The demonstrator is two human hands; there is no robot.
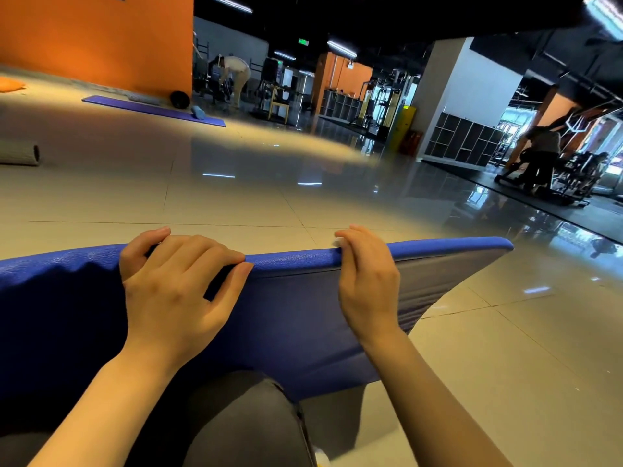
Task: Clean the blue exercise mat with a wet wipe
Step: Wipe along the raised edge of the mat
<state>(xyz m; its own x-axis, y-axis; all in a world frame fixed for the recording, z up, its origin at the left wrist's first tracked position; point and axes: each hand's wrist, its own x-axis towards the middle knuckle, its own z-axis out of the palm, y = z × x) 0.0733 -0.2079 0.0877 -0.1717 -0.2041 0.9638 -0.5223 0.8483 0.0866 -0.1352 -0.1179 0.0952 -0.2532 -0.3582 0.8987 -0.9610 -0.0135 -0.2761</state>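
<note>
Both hands on the thick blue padded exercise mat [296,318], which is tipped up off the floor in front of me, its top edge running across the view from left to right. My left hand [175,281] is curled over that edge: fingers hooked over the far side, thumb lying along the near face. My right hand [365,281] is clamped on the same edge further right, fingers folded over the top. A small scrap of white shows at the right fingertips; I cannot tell whether it is the wet wipe. The near face of the mat is blue with a seam line below the edge, and turns grey toward the right corner. My grey-trousered knee [249,419] sits just below the mat.

Surface: glossy pale beige floor tiles [236,197] with dark grout lines, reflecting ceiling light strips. Further right the floor reads darker and mirror-like.

Room: a gym. Orange wall [94,38] at upper left; a flat purple yoga mat [151,111] lies on the floor near it, with a black ball [179,99] by the wall corner. A rolled grey mat [20,155] at the left edge. A white pillar [448,96] with dark cubby shelving [462,139] at its base. Exercise machines in the background; a person in light clothes [236,75] bends over far back, another figure on equipment at far right.
</note>
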